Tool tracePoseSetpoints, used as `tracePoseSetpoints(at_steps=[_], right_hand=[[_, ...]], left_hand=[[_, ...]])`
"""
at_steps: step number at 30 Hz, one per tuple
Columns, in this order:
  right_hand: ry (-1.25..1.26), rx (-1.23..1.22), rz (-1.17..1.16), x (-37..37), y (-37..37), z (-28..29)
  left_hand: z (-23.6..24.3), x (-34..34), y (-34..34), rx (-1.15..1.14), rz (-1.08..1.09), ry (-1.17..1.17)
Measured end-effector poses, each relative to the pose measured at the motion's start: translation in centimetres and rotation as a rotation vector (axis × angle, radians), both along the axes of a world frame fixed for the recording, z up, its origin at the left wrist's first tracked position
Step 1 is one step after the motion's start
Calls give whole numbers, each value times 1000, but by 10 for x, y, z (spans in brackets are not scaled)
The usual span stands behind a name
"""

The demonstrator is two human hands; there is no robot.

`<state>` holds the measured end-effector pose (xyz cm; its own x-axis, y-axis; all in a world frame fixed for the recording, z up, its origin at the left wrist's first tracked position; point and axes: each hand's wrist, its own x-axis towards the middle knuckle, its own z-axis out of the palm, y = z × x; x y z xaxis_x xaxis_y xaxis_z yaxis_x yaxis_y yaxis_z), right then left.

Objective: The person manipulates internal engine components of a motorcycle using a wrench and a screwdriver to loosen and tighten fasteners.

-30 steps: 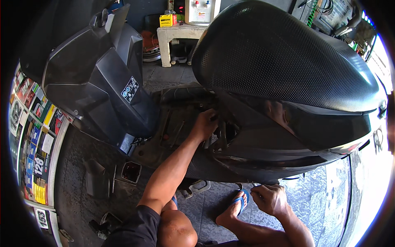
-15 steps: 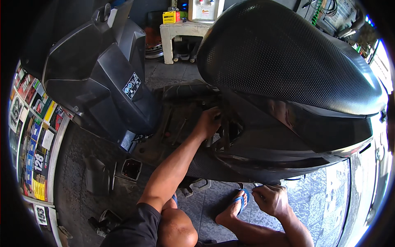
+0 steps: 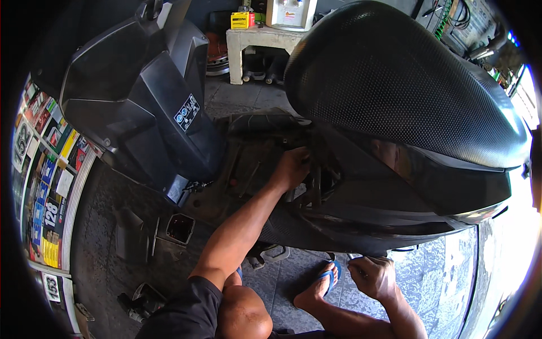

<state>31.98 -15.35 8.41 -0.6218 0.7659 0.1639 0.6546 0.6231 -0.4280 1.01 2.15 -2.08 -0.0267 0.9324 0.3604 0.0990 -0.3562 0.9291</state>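
Observation:
A black scooter stands side-on before me, its textured seat (image 3: 384, 79) at the right and its dark front leg shield (image 3: 147, 107) at the left. My left hand (image 3: 292, 168) reaches across the stripped floorboard (image 3: 240, 181) to the opening in the body below the seat's front. Its fingertips are lost in shadow there, so what they touch cannot be made out. My right hand (image 3: 374, 277) is closed in a fist just beneath the lower side panel (image 3: 361, 229). A small bit of something pale shows at its thumb side, too little to name.
A pale bench (image 3: 265, 40) behind holds a yellow-and-red box (image 3: 241, 21). Boxed goods fill a display rack (image 3: 51, 186) at left. On the tiled floor lie a dark plastic cover (image 3: 133, 234), a small tray (image 3: 180, 229) and a dark object (image 3: 142, 302). My sandalled foot (image 3: 324, 279) is near my right hand.
The view has shifted slightly, so the scooter sits a little further right in it. Both hands keep nearly the same places, the left at the opening, the right closed below the panel.

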Motion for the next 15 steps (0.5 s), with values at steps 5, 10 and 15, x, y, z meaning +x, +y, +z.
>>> tracePoseSetpoints(at_steps=[5,10,15], right_hand=[[-3,5,10,-1,-1,2],[-11,4,-9,-1,-1,2],[-10,-14,-16,-1,-1,2]], left_hand=[[5,3,-3,-13,17,21],[12,4,-7,15,32,1],[17,1,-8,-7,66,134]])
